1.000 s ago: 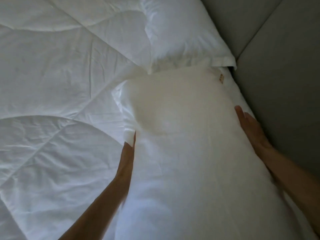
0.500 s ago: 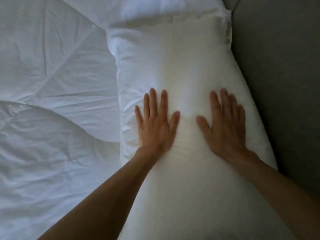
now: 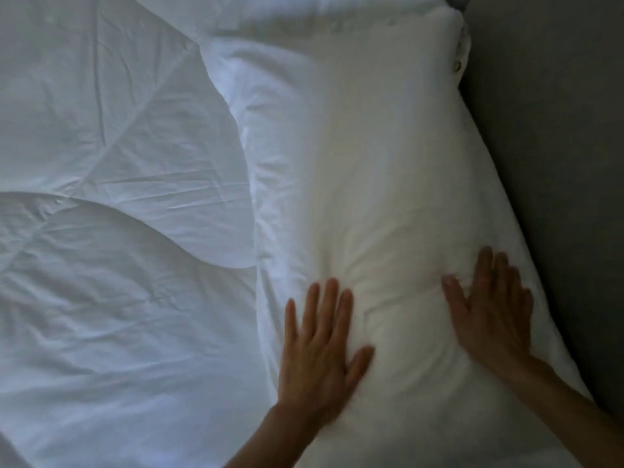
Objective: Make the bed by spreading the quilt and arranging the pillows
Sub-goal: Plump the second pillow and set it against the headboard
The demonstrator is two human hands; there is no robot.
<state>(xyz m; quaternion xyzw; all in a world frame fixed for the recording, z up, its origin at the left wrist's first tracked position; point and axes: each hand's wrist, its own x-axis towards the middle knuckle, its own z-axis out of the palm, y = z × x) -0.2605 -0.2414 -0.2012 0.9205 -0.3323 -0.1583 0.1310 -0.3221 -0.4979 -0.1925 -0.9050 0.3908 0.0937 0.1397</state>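
Leftmost, we see the creased, stitched white quilt [image 3: 111, 231] spread flat. Beside it, our left hand [image 3: 317, 352] and right hand [image 3: 493, 315] lie apart, fingers straight, palms flat on the plump white pillow [image 3: 371, 170], which lies against the grey headboard [image 3: 557, 163].

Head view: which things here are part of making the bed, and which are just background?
Part of the job:
- pillow, pressed flat by both hands
- left hand
- right hand
- second pillow, at the top edge
- quilt, spread beside them

Just background:
- grey headboard
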